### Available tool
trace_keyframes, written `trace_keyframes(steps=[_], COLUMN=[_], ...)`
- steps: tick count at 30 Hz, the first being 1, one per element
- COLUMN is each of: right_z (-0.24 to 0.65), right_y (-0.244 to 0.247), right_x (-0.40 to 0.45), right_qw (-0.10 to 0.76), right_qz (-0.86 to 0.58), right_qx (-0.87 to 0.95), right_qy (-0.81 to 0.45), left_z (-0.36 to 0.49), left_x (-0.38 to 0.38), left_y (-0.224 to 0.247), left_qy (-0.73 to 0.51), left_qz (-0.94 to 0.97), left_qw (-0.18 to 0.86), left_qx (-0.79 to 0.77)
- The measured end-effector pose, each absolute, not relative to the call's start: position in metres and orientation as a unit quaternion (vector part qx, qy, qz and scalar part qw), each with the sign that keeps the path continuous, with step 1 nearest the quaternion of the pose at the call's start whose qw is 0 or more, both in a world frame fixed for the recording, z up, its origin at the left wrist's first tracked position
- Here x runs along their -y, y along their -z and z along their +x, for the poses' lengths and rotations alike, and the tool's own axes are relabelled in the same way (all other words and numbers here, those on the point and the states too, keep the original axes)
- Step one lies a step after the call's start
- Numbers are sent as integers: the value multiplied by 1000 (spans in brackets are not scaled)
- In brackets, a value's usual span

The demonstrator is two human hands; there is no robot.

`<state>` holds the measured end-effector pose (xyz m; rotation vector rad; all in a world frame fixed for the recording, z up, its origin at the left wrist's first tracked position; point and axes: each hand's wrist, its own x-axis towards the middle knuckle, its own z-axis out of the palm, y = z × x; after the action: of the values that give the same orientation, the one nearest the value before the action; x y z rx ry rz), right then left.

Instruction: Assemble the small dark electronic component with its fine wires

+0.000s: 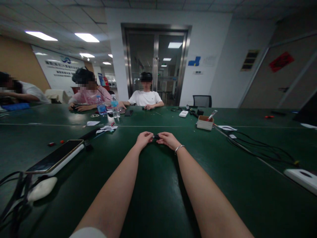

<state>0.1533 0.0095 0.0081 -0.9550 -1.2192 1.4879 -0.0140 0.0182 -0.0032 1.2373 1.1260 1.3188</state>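
Observation:
Both arms reach forward over the green table (158, 185). Between my fingertips is a small black stick (156, 136) with a pale, metal-looking left end, much like a USB stick. My left hand (144, 138) pinches that left end. The black right part is gripped by my right hand (169, 140), its fingers curled and a silver bangle (179, 149) round the wrist. Fine detail of the stick is too small to make out, and my fingers cover part of it.
Left lies a phone (58, 157) on a white block, beside cables (18, 195). A small box (205, 122) holding a pen-like item stands right of my hands, near black cables (252, 142). Bottles (115, 107) stand across the table, where several people sit.

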Motion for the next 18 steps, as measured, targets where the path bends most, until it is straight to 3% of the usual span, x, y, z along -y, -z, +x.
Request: trace_keyframes(steps=[13,18], right_z=[154,154], right_y=[-8,-9], right_x=[-9,-8], right_qw=[475,477], right_qz=[-391,-388], right_qx=[502,503], right_qy=[-608,-607], left_z=[-22,-18], left_x=[-13,-18], left_y=[3,5], left_qy=[-543,-538], left_qz=[595,545], left_qw=[400,459], left_qx=[-436,-450])
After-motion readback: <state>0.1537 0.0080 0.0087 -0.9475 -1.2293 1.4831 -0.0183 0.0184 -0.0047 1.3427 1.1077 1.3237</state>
